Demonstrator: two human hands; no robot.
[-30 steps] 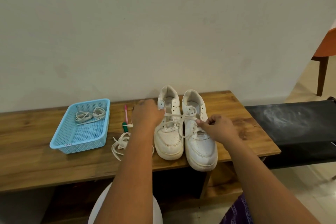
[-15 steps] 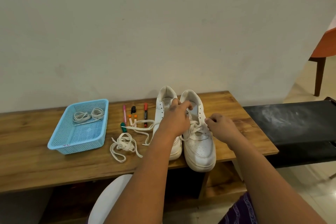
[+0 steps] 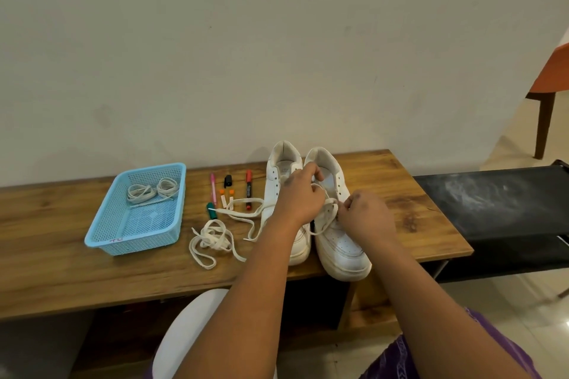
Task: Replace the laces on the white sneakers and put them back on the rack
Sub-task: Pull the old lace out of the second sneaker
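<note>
Two white sneakers stand side by side on the wooden bench (image 3: 397, 181), toes toward the person and heels toward the wall. The right sneaker (image 3: 341, 243) has both hands over its tongue and eyelets: the left hand (image 3: 300, 194) reaches across the left sneaker (image 3: 278, 175) with its fingers (image 3: 312, 171) curled and pinching the lace (image 3: 329, 218) near the upper eyelets, and the right hand (image 3: 368, 215) has its fingertips (image 3: 348, 204) curled together, pinching the same lace just to the right of the left hand's knuckles. Loops of that lace sag between the two hands and down toward the toe. Left of the left hand's fingers, a loose lace (image 3: 243, 209) runs out from the left sneaker across the bench top, and nearer the person than that lies a tangled lace (image 3: 212, 240) in a heap. Beyond these, toward the wall, a pink pen (image 3: 213, 188), a black cap (image 3: 228, 181), a red marker (image 3: 248, 189), two small orange-tipped pieces (image 3: 226, 195) and a green cap (image 3: 211, 210) lie on the wood. Farther left again sits a light blue mesh basket (image 3: 101, 234) holding two coiled laces (image 3: 154, 191). Right of the right hand's fingers, past the bench end, is a black surface (image 3: 492, 203), and an orange chair (image 3: 554, 71) stands at the far right edge.
</note>
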